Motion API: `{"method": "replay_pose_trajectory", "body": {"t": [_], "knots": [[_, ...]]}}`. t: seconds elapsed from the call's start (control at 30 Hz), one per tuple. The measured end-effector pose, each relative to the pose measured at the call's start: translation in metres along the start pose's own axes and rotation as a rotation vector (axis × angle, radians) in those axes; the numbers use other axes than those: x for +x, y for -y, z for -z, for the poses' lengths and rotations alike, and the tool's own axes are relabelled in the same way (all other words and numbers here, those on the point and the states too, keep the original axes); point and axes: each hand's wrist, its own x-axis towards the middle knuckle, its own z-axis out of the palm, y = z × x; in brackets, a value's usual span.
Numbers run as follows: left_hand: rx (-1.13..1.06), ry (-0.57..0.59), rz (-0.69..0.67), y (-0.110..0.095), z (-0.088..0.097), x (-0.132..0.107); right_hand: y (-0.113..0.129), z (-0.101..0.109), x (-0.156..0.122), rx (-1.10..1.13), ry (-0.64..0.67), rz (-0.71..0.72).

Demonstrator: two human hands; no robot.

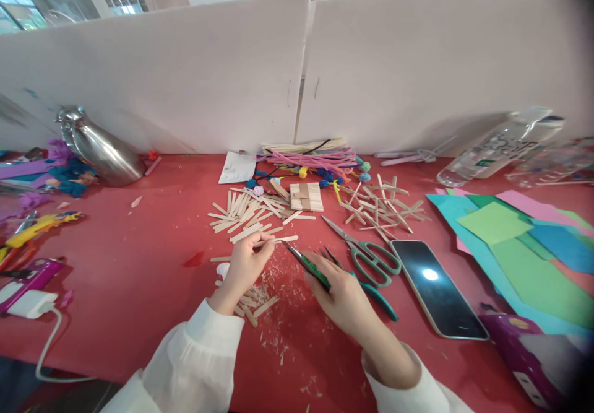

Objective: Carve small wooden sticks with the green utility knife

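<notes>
Shavings: pale wood shavings lie scattered over the near middle of the red table.
Near sticks: a small heap of short sticks lies to the near side of the left hand, among more shavings.
Right hand: the right hand has its fingers closed around a green-and-black knife, blade pointing far and left.
Left hand: the left hand pinches one wooden stick between thumb and fingers, its free end to the right.
Stick and blade: they meet or nearly so between the hands; contact is too fine to tell.
Step in hand: judging by the shavings, whittling or trimming this stick.
Next move calls for: a firm pinch, a shallow blade angle and a stroke kept clear of the left fingertips.
Right side: scissors lie beside a phone.
Far middle: loose sticks lie left of a flat stick bundle.
</notes>
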Motion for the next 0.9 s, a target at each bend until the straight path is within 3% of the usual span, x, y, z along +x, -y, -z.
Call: {"method": "replay_pose_trajectory", "body": {"t": [0.27, 0.47, 0.73, 0.9], "knots": [[-0.070, -0.010, 0.063, -0.004, 0.000, -0.001, 0.000, 0.003, 0.000, -0.044, 0.003, 0.032], [-0.125, -0.022, 0.066, 0.004, 0.000, 0.001, -0.001, 0.004, -0.002, -0.240, -0.026, 0.100], [0.008, 0.009, 0.000, 0.005, 0.001, 0.002, 0.001, 0.010, -0.003, -0.364, -0.027, 0.123], [0.099, -0.026, -0.100, 0.004, -0.002, -0.002, 0.002, 0.010, -0.003, -0.186, 0.028, 0.011]]}}
